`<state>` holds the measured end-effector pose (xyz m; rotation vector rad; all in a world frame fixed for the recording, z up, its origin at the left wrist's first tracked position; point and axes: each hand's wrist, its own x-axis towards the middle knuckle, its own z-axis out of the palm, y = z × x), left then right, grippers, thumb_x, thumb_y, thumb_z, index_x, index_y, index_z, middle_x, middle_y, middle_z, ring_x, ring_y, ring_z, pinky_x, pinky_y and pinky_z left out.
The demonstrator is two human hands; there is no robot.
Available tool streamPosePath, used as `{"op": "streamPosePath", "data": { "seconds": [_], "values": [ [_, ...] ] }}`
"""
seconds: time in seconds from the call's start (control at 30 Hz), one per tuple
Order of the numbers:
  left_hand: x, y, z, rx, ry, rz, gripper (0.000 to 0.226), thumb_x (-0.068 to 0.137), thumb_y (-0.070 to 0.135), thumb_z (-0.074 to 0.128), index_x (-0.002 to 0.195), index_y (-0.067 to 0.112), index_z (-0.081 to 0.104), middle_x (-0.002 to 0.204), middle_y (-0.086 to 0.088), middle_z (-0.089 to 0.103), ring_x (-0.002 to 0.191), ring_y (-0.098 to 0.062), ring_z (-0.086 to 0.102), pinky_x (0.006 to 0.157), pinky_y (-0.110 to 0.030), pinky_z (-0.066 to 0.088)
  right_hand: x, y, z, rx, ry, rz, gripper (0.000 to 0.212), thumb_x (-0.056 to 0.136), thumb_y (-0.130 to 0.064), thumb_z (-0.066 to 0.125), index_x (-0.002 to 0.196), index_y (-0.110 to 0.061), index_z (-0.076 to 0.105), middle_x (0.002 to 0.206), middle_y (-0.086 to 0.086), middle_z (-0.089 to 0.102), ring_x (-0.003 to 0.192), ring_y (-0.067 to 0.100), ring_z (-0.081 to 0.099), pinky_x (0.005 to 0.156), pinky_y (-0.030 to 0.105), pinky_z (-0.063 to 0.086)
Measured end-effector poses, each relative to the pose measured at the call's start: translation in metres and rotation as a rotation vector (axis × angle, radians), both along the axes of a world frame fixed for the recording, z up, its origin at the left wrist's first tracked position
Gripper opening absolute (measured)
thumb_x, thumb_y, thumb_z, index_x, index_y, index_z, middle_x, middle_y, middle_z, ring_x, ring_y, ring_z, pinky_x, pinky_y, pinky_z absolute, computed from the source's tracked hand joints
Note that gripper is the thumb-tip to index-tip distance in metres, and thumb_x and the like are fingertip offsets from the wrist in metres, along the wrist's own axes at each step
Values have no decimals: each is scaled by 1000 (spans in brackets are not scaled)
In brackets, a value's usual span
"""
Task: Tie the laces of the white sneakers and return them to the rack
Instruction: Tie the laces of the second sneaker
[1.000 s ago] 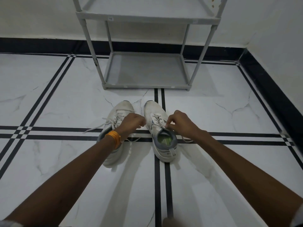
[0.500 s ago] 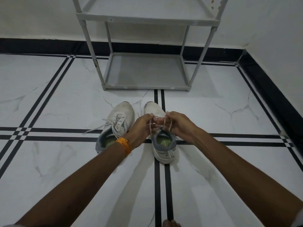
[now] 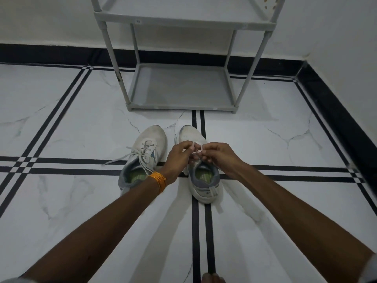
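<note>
Two white sneakers with grey collars stand side by side on the floor, toes toward the rack. The left sneaker [image 3: 142,158] has loose laces trailing out to its left. Over the tongue of the right sneaker [image 3: 204,180], my left hand [image 3: 179,158] and my right hand [image 3: 218,156] meet, each pinching an end of that shoe's white lace [image 3: 196,149]. An orange band circles my left wrist. The hands hide the right sneaker's lacing. The grey shoe rack [image 3: 181,108] stands just beyond the shoes, its bottom shelf bare.
White marble floor with black inlay stripes [image 3: 81,166] runs all around. A black skirting and white wall [image 3: 336,111] close off the right side and the back. A toe [image 3: 212,278] shows at the bottom edge.
My left hand left the left sneaker and came across to the right one. Both hands now hold the right sneaker's lace ends together, raised slightly over the tongue.
</note>
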<state>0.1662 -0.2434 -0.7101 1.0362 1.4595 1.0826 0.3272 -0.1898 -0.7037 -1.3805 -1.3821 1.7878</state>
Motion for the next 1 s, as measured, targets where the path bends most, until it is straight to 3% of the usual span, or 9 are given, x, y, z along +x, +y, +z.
{"op": "streamPosePath", "data": {
  "seconds": [0.1,0.27,0.4,0.47,0.57,0.67,0.77,0.87,1.0],
  "values": [
    [0,3,-8,55,67,-29,26,101,11,46,112,8,70,102,-11,74,88,-20,71,73,-22,55,1,-3,1,18,43,-60,15,87,4,64,91,-8,72,87,17,71,76,24,66,72,31,56],
    [-1,4,-15,122,183,-54,18,91,19,67,105,12,75,100,-3,77,93,-13,72,88,-34,59,0,-4,-2,61,-26,-126,14,89,-3,67,103,-2,69,79,16,73,67,22,69,62,26,59],
    [-1,4,-11,16,1,4,35,84,21,76,101,11,47,96,-17,74,80,-25,73,65,-30,60,-3,-4,0,45,-55,-98,18,89,-4,68,107,-3,67,75,16,71,60,17,67,58,24,58],
    [-1,5,-11,-66,-70,27,44,82,22,78,107,11,44,102,-20,72,82,-24,71,66,-29,57,-2,-5,3,-2,-6,-62,21,90,2,65,110,-1,66,76,17,71,60,17,68,59,23,59],
    [-4,8,-8,-120,-96,-41,47,83,20,77,118,6,49,103,-19,71,79,-23,68,77,-39,56,4,0,7,-75,61,30,31,89,13,57,117,3,62,85,23,69,71,23,71,66,27,61],
    [-10,15,-5,-100,-13,-136,34,81,19,78,108,7,60,89,-12,72,73,-19,65,68,-33,54,6,2,16,-28,-27,181,35,88,14,56,117,-3,63,95,26,68,81,26,71,72,33,62],
    [-16,23,-1,-76,81,-264,26,79,19,80,98,6,69,74,-8,71,65,-13,64,62,-29,51,3,2,24,36,-135,274,33,88,13,55,114,-6,63,90,18,67,78,23,70,70,32,62],
    [-18,28,-1,-74,106,-301,33,78,22,81,97,-1,67,84,-23,71,74,-22,65,71,-35,51,2,2,28,73,-165,323,34,88,13,54,114,-7,61,87,14,67,76,20,70,63,27,60],
    [-5,24,-11,-57,54,-165,31,78,30,79,83,6,59,82,-26,71,73,-27,67,70,-35,50,2,-4,24,168,-173,292,30,89,8,56,115,-8,56,84,17,69,75,20,70,62,26,58]
  ]
}}
